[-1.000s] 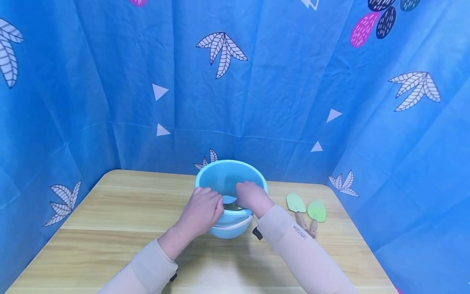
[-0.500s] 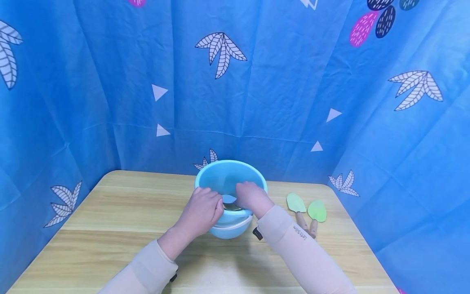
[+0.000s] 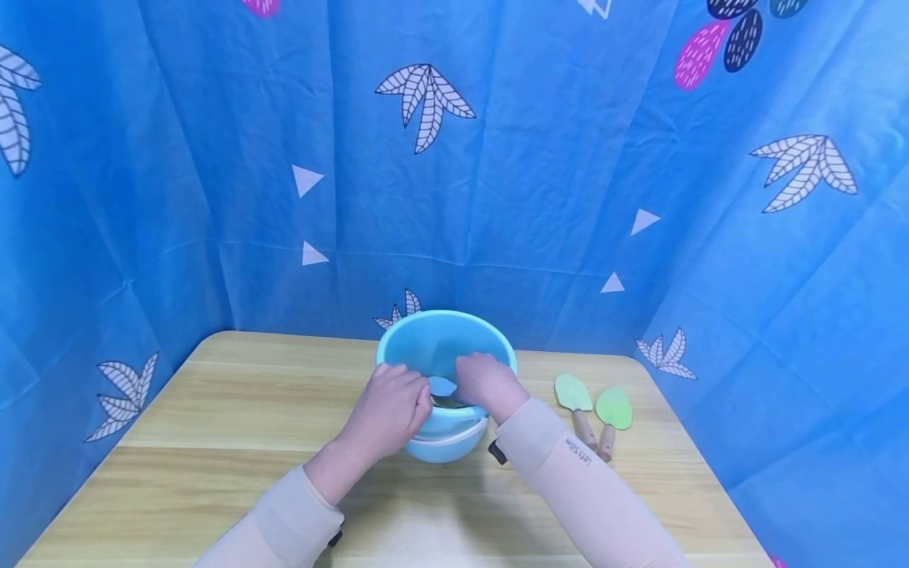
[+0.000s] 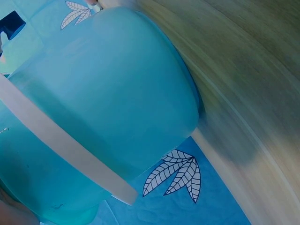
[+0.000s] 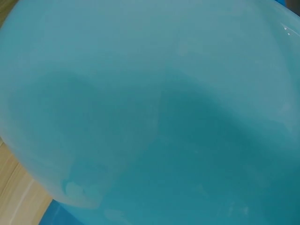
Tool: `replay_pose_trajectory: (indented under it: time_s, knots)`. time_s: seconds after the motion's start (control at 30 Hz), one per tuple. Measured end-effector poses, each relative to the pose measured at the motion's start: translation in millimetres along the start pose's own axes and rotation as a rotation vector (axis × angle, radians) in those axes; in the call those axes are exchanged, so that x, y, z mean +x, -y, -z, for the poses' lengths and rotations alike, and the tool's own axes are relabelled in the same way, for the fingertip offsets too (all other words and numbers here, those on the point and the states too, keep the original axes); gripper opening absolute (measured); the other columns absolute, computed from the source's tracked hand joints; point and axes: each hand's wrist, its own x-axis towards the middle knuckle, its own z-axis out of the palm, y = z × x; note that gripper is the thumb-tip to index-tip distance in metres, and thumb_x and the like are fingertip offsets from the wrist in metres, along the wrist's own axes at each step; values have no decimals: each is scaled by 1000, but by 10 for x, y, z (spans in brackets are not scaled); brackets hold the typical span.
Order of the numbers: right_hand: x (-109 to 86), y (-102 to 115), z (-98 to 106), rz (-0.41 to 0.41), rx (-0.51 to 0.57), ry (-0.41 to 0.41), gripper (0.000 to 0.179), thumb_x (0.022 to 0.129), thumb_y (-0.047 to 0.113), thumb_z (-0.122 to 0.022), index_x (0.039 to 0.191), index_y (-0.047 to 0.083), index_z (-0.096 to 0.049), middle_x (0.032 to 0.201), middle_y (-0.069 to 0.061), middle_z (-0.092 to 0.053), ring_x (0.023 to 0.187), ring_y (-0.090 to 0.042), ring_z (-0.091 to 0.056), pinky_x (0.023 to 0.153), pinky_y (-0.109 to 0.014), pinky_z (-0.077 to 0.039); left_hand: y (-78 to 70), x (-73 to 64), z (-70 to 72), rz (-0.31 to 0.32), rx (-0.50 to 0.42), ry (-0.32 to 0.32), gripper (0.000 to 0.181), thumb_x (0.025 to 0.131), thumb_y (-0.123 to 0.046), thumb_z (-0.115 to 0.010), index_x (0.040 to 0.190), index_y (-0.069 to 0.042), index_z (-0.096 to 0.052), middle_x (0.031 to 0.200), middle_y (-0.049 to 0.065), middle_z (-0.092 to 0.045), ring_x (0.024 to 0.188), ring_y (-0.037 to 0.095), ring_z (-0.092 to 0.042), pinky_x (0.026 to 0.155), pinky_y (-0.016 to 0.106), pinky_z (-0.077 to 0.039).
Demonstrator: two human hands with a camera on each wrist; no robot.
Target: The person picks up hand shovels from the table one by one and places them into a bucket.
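A light blue bucket [image 3: 440, 448] stands on the table in the head view. My left hand [image 3: 398, 402] grips its left rim. My right hand [image 3: 490, 383] lies over the right of the rim, with the fingers down inside the bucket and hidden. Whether they grip the rim or something else does not show. Between the hands, a pale blue leaf-shaped piece [image 3: 442, 386] shows inside the bucket. A white band-like handle [image 4: 61, 136] crosses the outer wall in the left wrist view. Only the bucket's curved teal wall [image 5: 154, 103] fills most of the right wrist view.
Two toy shovels lie to the right of the bucket, one with a pale green blade [image 3: 571, 391], the other with a brighter green blade [image 3: 614, 407]; both have wooden handles. The wooden table [image 3: 248, 426] is enclosed by a blue patterned curtain [image 3: 454, 197].
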Motion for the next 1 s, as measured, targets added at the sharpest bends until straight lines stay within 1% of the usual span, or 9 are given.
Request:
replay_pose_trajectory:
  time_s: [0.17, 0.47, 0.53, 0.7, 0.87, 1.0]
  knots:
    - [9, 4, -3, -9, 6, 5, 15, 89, 28, -71, 82, 15, -67, 71, 0, -59, 69, -19, -55, 71, -36, -50, 2, 2, 5, -5, -5, -10, 24, 96, -21, -48, 71, -22, -49, 66, -11, -45, 70, 13, -39, 72, 33, -34]
    - [20, 7, -8, -15, -8, 7, 14, 88, 26, -71, 81, 15, -65, 72, -1, -59, 71, -20, -56, 70, -37, -50, 7, -4, 6, 0, -7, -6, 26, 97, -23, -44, 72, -21, -49, 65, -11, -43, 69, 12, -39, 72, 33, -34]
    - [23, 5, -10, -23, 0, 5, 13, 88, 23, -70, 80, 15, -64, 72, -1, -59, 71, -20, -55, 70, -37, -49, 5, -3, 8, 0, -9, -5, 25, 96, -22, -46, 71, -21, -49, 65, -11, -43, 69, 12, -39, 72, 33, -34]
    - [26, 5, -3, -37, 33, -16, 12, 89, 20, -67, 79, 15, -63, 72, -3, -57, 71, -21, -54, 69, -36, -48, 2, 0, 16, -3, -9, -8, 24, 95, -19, -52, 71, -21, -48, 65, -11, -43, 69, 12, -39, 72, 33, -34]
    - [25, 8, 4, -37, 57, -50, 12, 92, 21, -65, 82, 14, -64, 71, -3, -57, 68, -21, -54, 68, -36, -49, 8, -1, 18, -8, -9, -14, 25, 96, -21, -47, 71, -22, -48, 65, -12, -42, 68, 12, -39, 71, 33, -34]
    - [26, 9, -4, -36, 65, -78, 13, 94, 22, -64, 84, 12, -64, 69, -2, -57, 66, -20, -55, 68, -35, -49, 14, -5, 11, -9, -5, -6, 25, 96, -21, -48, 71, -22, -49, 65, -12, -43, 70, 12, -39, 72, 33, -34]
